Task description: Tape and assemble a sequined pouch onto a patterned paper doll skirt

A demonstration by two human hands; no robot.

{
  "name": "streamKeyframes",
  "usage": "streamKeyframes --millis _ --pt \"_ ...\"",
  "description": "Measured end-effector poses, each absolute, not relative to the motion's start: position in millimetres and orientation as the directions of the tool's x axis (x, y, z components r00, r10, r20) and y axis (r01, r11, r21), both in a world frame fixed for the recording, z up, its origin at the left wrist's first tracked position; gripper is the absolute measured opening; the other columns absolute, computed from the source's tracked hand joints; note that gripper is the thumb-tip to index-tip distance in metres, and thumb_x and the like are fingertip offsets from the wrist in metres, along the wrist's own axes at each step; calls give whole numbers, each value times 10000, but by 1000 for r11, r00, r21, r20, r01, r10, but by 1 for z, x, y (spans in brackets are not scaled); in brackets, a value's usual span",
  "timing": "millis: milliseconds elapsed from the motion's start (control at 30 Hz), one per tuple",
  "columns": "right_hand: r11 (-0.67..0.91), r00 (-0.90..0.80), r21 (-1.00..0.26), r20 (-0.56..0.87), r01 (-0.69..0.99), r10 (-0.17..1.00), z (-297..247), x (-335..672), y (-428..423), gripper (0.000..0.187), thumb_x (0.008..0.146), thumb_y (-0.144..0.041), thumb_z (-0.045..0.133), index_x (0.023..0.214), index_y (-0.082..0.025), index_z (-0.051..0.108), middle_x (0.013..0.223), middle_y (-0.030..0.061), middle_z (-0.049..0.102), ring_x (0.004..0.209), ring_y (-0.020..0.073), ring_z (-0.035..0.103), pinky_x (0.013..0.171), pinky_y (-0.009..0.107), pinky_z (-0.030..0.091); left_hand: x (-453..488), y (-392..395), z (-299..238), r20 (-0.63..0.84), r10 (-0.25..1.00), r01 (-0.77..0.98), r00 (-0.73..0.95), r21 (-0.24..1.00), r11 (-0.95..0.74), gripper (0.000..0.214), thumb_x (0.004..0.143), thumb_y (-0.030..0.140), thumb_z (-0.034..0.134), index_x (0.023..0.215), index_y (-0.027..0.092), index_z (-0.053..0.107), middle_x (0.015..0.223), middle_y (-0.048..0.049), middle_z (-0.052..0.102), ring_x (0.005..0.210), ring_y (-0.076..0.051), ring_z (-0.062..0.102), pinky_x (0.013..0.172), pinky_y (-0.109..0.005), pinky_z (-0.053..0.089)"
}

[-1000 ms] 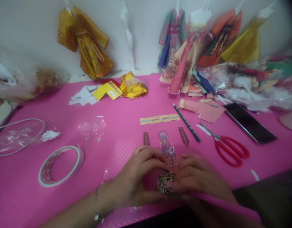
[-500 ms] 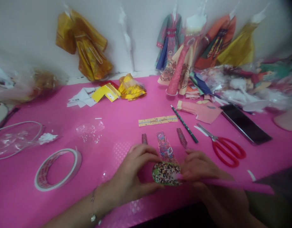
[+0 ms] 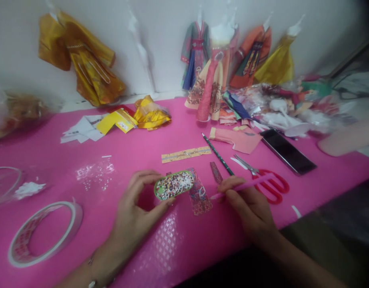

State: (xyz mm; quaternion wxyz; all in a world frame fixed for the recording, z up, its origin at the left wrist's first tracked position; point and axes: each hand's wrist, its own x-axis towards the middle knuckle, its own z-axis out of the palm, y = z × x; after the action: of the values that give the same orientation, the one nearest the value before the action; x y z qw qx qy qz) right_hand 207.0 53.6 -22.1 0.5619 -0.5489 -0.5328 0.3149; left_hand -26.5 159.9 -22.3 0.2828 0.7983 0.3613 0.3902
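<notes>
Two hands low over the pink surface; left hand pinches a small oval bead tray by its rim, thumb under, fingers over, tray lifted and tilted toward the camera; right hand closed pen-fashion on a thin pink stick, tip just right of the tray; patterned paper strip lies beneath; red scissors, pencil, tape roll farther out. Tray looks light, stiff, spill-prone; best held level by the rim.

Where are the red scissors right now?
The red scissors lie on the pink table, just beyond the right hand, between the pencil and the phone.
</notes>
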Motion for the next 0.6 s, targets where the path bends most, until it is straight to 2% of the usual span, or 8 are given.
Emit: streamKeyframes --millis 100,267,600 --pt "135 226 -942 210 307 951 -23 206 55 152 984 -278 494 916 -222 618 805 10 652 772 168 641 683 281 526 -26 159 -22 415 798 353 438 737 -577 293 827 278 730 1085 261 592 1073 -26 582 1023 -216 584 881 -404 522" --pt "120 179 -881 223 457 958 -25 206 58 155 968 -265 497 898 -216 626 841 26 660 829 185 634 744 296 507 -26 158 -20 401 798 357 450 738 -573 276 833 274 718 1081 256 597 1079 -28 581 1031 -211 584 888 -392 519" --pt "107 140 -840 212 532 967 -32 206 59 125 957 -245 519 924 -200 631 864 45 674 818 199 632 753 334 506 -25 158 -21 386 804 365 452 742 -562 285 826 279 722 1084 262 603 1071 -23 590 1022 -215 590 876 -398 525"
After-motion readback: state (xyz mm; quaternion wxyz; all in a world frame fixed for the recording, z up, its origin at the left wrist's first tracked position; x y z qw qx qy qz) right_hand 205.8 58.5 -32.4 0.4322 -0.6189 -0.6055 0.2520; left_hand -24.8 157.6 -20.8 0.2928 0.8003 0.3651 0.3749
